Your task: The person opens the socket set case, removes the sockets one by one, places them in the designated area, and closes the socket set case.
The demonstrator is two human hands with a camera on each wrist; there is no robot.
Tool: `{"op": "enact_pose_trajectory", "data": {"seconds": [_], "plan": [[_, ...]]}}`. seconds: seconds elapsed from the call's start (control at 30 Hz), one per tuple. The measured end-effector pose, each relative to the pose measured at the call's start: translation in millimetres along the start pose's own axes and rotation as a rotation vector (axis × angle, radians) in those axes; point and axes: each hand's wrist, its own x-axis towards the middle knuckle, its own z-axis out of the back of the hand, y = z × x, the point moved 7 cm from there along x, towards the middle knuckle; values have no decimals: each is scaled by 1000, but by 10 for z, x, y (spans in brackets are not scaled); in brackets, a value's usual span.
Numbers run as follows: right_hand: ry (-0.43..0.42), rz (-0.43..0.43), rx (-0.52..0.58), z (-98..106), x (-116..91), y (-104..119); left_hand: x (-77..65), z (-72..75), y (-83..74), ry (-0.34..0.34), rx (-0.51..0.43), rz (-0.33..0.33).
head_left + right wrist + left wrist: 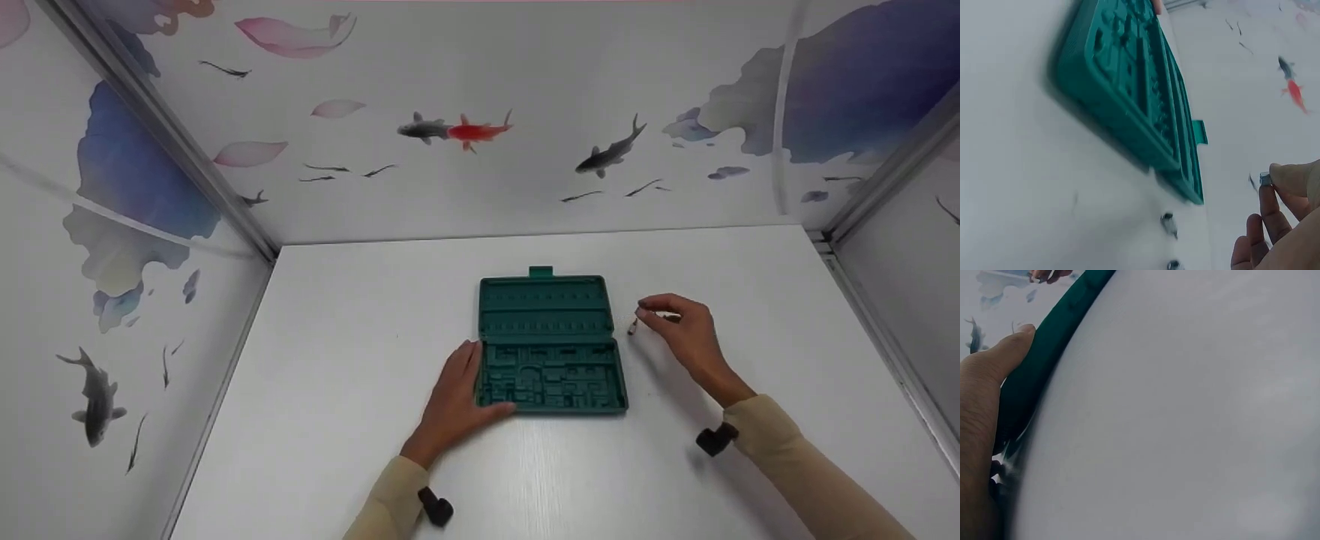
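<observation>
A dark green plastic case [551, 409] lies unfolded on the white table, with moulded recesses in both halves. At its near left corner is my left hand [454, 409], with fairly straight fingers along the left side and the thumb on the front rim. Right of the case, my right hand [686, 334] is raised and pinches a small silver metal piece [1265, 179] between thumb and fingertip. Below that hand in the right wrist view, two more small metal pieces lie near the hinge end, one silver piece [1169, 225] and another piece [1175, 265] at the frame's bottom edge.
The white table [360, 322] meets a back wall [540, 187] printed with fish and petals. A side panel [45, 315] closes off the left, another panel [907, 247] the right. A latch tab [541, 271] sticks out from the far edge of the case lid.
</observation>
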Motion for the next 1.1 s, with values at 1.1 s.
{"op": "enact_pose_trajectory", "data": {"seconds": [1.1], "plan": [[-26, -245, -137, 918, -228, -922, 8, -29, 32, 8, -4, 10]]}}
